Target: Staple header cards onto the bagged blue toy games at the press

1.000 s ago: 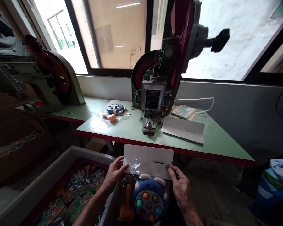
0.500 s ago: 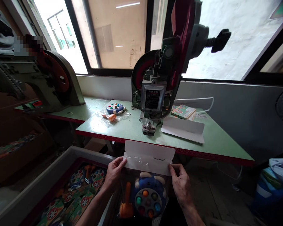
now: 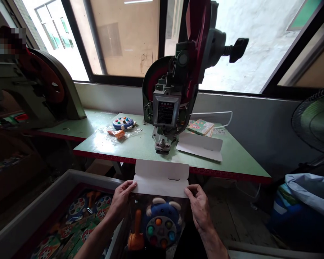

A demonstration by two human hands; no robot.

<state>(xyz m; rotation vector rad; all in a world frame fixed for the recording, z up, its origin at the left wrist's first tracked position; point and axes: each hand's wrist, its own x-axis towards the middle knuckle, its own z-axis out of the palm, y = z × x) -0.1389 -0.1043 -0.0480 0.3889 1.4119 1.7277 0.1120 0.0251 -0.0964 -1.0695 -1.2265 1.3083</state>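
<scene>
Low in front of me hangs a clear plastic bag (image 3: 140, 202) with a blue round toy (image 3: 163, 219) with coloured knobs and an orange toy hammer (image 3: 135, 233) inside. A creased white header card (image 3: 159, 185) lies across the bag's top, its blank side towards me and a small curved slot cut in it. My left hand (image 3: 120, 199) pinches the card's left end between thumb and fingers. At the right end, my right hand (image 3: 199, 205) pinches it the same way. Just beyond the card is the table edge, below the stapling machine's (image 3: 163, 142) lower head.
On the green table (image 3: 97, 144) lie another blue toy (image 3: 123, 123), an orange hammer (image 3: 116, 134) on plastic, a white card (image 3: 199, 147) and printed cards (image 3: 201, 126). A grey bin (image 3: 70, 176) of packaged toys stands left, a fan (image 3: 315, 122) and a blue bag (image 3: 283, 205) right.
My view has swung right, so the table and machine sit further left. Shiny plastic that lay over the card's lower half no longer shows there. Both hands keep their pinch.
</scene>
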